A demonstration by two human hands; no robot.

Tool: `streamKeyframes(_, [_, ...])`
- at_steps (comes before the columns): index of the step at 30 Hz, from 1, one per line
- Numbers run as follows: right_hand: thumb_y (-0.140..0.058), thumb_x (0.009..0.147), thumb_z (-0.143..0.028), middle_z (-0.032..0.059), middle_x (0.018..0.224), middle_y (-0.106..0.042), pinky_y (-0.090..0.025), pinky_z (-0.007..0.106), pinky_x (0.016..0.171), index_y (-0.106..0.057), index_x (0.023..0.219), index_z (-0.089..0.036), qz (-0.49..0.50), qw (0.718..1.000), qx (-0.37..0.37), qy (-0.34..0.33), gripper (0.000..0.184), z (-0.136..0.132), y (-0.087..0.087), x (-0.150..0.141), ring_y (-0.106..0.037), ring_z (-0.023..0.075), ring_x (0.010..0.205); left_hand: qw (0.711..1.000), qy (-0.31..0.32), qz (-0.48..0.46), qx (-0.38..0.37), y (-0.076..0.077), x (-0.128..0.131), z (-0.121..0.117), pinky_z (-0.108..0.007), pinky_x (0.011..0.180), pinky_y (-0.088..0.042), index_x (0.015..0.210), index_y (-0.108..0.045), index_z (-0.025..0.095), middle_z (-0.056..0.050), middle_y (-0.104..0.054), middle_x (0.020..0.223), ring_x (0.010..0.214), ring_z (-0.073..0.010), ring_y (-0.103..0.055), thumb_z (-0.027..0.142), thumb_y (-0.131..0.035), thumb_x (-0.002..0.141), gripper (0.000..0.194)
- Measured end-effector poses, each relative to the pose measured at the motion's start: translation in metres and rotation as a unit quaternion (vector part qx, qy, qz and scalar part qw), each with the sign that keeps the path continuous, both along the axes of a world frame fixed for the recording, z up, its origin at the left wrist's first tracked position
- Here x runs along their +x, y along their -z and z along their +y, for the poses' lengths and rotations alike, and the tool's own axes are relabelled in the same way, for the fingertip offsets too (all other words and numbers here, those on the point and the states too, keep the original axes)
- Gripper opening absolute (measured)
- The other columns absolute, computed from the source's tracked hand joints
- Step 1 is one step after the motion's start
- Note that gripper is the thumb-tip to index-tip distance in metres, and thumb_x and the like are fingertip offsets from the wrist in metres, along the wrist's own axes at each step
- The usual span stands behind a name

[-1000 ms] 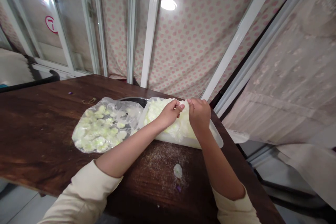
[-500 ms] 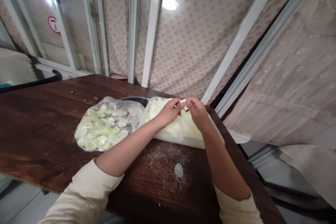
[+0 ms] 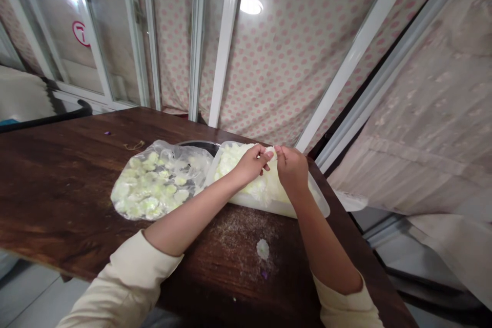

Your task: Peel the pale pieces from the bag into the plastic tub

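My left hand (image 3: 251, 163) and my right hand (image 3: 292, 166) meet above a clear plastic tub (image 3: 269, 206) heaped with pale cream flower heads (image 3: 232, 158). Both hands are closed in a pinch on one small white flower (image 3: 270, 151) held between their fingertips. The tub stands at the far right part of a dark wooden table (image 3: 54, 174). Both arms wear cream sleeves.
A clear plastic bag (image 3: 156, 182) of pale green-white flower heads lies left of the tub, over a dark round tray (image 3: 200, 146). One loose flower (image 3: 263, 249) and fine crumbs lie near the front edge. The table's right edge drops off beside a curtain (image 3: 423, 123).
My hands lifted a little and drew together half a second ago, then settled lower over the tub. The view has shifted slightly; the flower stays pinched.
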State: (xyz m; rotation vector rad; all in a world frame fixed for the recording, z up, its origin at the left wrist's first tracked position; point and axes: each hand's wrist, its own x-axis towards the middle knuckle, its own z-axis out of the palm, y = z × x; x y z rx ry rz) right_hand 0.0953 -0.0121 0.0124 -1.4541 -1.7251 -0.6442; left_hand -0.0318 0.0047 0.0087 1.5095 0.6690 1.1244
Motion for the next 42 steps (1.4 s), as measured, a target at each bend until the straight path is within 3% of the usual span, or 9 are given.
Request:
streamKeyframes(3, [-0.033, 0.087, -0.035, 0.0026, 0.055, -0.052, -0.027, 0.026, 0.056, -0.051, 0.058, -0.017, 0.045, 0.999, 0.011, -0.006, 0.039, 0.002, -0.002, 0.008, -0.043, 0.0127, 0.055, 1.000, 0.010, -0.009, 0.007, -0.001, -0.001, -0.001, -0.016, 0.045, -0.035, 0.069, -0.040, 0.016, 0.004, -0.045, 0.054, 0.049, -0.0056, -0.046, 0.025, -0.045, 0.082, 0.017])
streamKeyframes(9, [-0.033, 0.087, -0.041, -0.0004, 0.054, -0.051, -0.032, 0.023, 0.053, -0.047, 0.058, -0.018, 0.151, 0.979, -0.051, -0.129, 0.040, 0.002, -0.003, 0.009, -0.045, 0.0103, 0.052, 1.000, 0.009, -0.002, 0.026, 0.003, -0.004, 0.006, -0.018, 0.047, -0.037, 0.069, -0.045, 0.015, 0.002, -0.048, 0.064, 0.055, -0.0063, -0.051, 0.031, -0.050, 0.078, 0.019])
streamKeyframes(15, [-0.033, 0.086, -0.043, -0.0023, 0.047, -0.041, -0.030, 0.023, 0.051, -0.040, 0.055, -0.019, 0.137, 0.984, -0.021, -0.110, 0.040, 0.001, -0.003, 0.008, -0.041, 0.0100, 0.048, 0.997, -0.057, 0.044, 0.039, 0.013, -0.004, 0.019, -0.020, 0.050, -0.036, 0.079, -0.050, 0.015, 0.002, -0.050, 0.065, 0.054, -0.0066, -0.050, 0.025, -0.054, 0.074, 0.012])
streamKeyframes(22, [-0.033, 0.087, -0.037, -0.0006, 0.051, -0.046, -0.030, 0.024, 0.053, -0.038, 0.055, -0.019, 0.092, 0.990, -0.028, -0.102, 0.037, 0.001, -0.003, 0.006, -0.043, 0.0110, 0.052, 0.996, -0.081, 0.010, 0.031, 0.014, -0.003, 0.019, -0.020, 0.054, -0.032, 0.087, -0.041, 0.017, 0.007, -0.044, 0.058, 0.051, -0.0054, -0.041, 0.021, -0.063, 0.067, 0.030])
streamKeyframes(30, [-0.033, 0.088, -0.037, -0.0012, 0.051, -0.045, -0.029, 0.024, 0.053, -0.039, 0.056, -0.019, 0.080, 0.991, -0.032, -0.105, 0.037, 0.003, -0.003, 0.007, -0.042, 0.0107, 0.052, 0.991, -0.071, -0.027, 0.109, 0.016, -0.008, 0.027, -0.019, 0.057, -0.030, 0.085, -0.038, 0.018, 0.007, -0.037, 0.060, 0.054, -0.0058, -0.036, 0.014, -0.049, 0.074, 0.016])
streamKeyframes(35, [-0.034, 0.087, -0.037, -0.0020, 0.050, -0.042, -0.028, 0.024, 0.052, -0.037, 0.055, -0.020, 0.082, 0.990, -0.035, -0.106, 0.037, 0.002, -0.004, 0.009, -0.039, 0.0101, 0.050, 0.989, -0.077, -0.038, 0.120, 0.013, -0.012, 0.027, -0.018, 0.057, -0.030, 0.086, -0.035, 0.020, 0.007, -0.033, 0.061, 0.055, -0.0059, -0.034, 0.015, -0.046, 0.076, 0.015])
streamKeyframes(39, [-0.034, 0.087, -0.038, -0.0025, 0.049, -0.040, -0.028, 0.024, 0.052, -0.036, 0.055, -0.020, 0.097, 0.990, -0.032, -0.095, 0.037, 0.000, -0.009, 0.015, -0.039, 0.0100, 0.049, 0.985, -0.125, -0.043, 0.112, 0.009, -0.017, 0.030, -0.017, 0.052, -0.027, 0.083, -0.035, 0.021, 0.007, -0.031, 0.059, 0.051, -0.0056, -0.030, 0.021, -0.041, 0.080, 0.007])
streamKeyframes(42, [-0.033, 0.086, -0.040, -0.0025, 0.049, -0.040, -0.028, 0.024, 0.052, -0.034, 0.055, -0.020, 0.107, 0.991, -0.027, -0.081, 0.037, -0.002, -0.013, 0.021, -0.040, 0.0103, 0.049, 0.987, -0.127, -0.022, 0.097, 0.009, -0.020, 0.033, -0.017, 0.048, -0.024, 0.090, -0.034, 0.022, 0.008, -0.032, 0.056, 0.046, -0.0052, -0.028, 0.027, -0.043, 0.080, 0.014])
